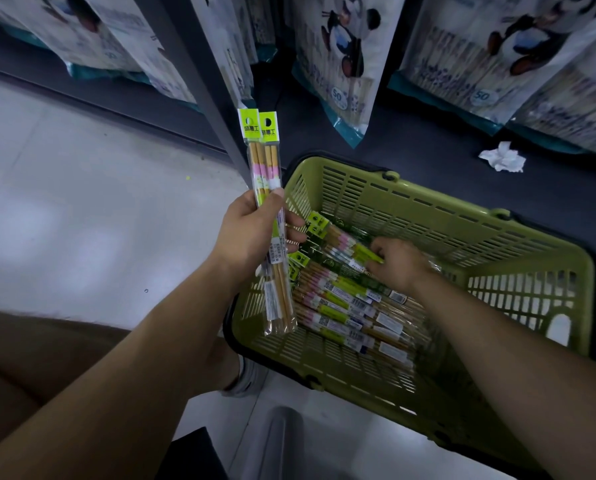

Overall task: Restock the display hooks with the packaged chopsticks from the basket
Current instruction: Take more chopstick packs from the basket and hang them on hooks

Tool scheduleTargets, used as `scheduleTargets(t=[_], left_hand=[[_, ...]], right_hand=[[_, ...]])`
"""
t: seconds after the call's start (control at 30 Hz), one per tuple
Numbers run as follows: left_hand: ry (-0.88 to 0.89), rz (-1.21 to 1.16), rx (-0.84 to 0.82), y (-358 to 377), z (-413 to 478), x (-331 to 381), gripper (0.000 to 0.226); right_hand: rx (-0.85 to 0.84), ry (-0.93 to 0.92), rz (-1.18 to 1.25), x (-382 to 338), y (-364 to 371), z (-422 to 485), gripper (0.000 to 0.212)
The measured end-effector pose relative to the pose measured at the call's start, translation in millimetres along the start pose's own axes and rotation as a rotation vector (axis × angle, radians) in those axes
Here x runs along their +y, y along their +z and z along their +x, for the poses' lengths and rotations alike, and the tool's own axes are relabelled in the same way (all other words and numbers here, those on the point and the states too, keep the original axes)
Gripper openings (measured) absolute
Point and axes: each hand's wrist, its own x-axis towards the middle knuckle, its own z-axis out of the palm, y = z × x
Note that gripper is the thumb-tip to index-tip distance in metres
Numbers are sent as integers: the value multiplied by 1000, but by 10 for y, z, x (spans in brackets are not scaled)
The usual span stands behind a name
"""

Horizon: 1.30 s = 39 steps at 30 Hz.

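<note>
A green plastic basket [480, 237] sits on the floor and the dark shelf base, holding several packaged chopsticks [345, 306] laid side by side. My left hand [251, 233] grips two chopstick packs [265, 161] upright, their yellow-green header cards with hang holes pointing up, just left of the basket. My right hand [398, 263] reaches down into the basket, and its fingers curl round a pack [341, 242] on top of the pile. No display hooks are in view.
Large bags of disposable chopsticks [338, 64] with a cartoon print hang above the dark shelf base. A crumpled white tissue [502, 157] lies on that base at the right. A grey shelf upright [206, 77] runs down behind the held packs. Pale floor [81, 202] spreads left.
</note>
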Motion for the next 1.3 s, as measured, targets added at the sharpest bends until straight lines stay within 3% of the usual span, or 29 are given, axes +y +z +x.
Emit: scheduleTargets(t=[0.13,0.33,0.47,0.57,0.63,0.77,0.9,1.0,1.07,1.2,1.3], left_hand=[[-17,-12,5,4,13,-2,21],[-115,-40,8,89,-1,-15,23],[-83,105,-99,179,-120,-116,46],[-17,134,-165,215,-173,-104,67],[31,169,-157,213,-181,-82,72],[100,141,-134,203,-159,-50,34],[41,35,-87,102,-137,12,17],[24,24,-50,-25,-104,68,17],[31,54,-37,-102,-95,75,16],[29,99,-38,-158,-119,32,15],[26,107,-37,-138,-125,5,18]], right_hand=[[96,-35,93,48,-152,-144,15],[55,-165,722,-433,-473,-419,4],[109,-220,857,-878,-617,-566,8],[200,-259,777,-1093,-612,-642,23],[301,-306,587,-1143,-597,-674,25],[365,-400,95,-1119,-583,-720,40],[212,-382,180,-1025,-528,-677,66],[204,-282,362,-844,-387,-537,45],[120,-173,310,-645,-223,-450,31],[-62,-69,174,-290,176,-432,31],[-50,-89,21,-219,406,-447,33]])
